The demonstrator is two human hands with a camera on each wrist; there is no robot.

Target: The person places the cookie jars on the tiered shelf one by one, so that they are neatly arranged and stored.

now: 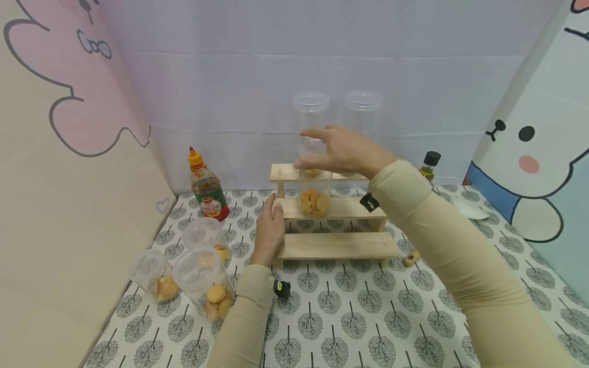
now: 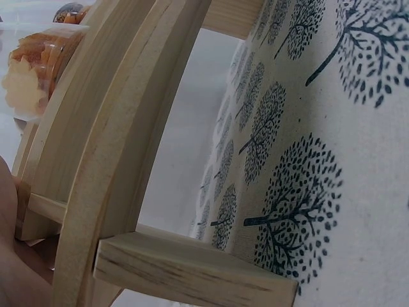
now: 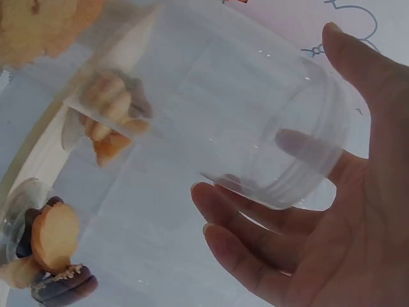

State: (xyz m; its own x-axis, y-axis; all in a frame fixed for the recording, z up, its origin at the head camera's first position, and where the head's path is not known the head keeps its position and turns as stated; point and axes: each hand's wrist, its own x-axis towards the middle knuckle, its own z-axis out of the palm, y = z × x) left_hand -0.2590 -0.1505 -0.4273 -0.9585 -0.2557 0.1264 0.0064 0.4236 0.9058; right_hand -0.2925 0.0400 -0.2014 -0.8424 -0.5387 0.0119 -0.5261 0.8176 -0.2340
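A three-tier wooden rack (image 1: 338, 245) stands on the patterned cloth. On its middle tier a clear lidded jar (image 1: 315, 184) of cookies stands upright. My right hand (image 1: 342, 148) is around the jar's lid, thumb and fingers spread; in the right wrist view the thumb is off the lid (image 3: 307, 147) and fingers lie beside and behind it. My left hand (image 1: 270, 230) rests by the rack's left end, fingers pointing forward; the left wrist view shows only part of it, beside the wood. Two taller clear jars (image 1: 311, 105) stand on the top tier, partly hidden by my right hand.
Several clear jars (image 1: 202, 278) with cookies stand at the left. Behind them is a red sauce bottle (image 1: 210, 191) with an orange cap. To the right are a dark-capped bottle (image 1: 430, 162), a white dish (image 1: 470, 208) and a wooden handle end (image 1: 411, 258).
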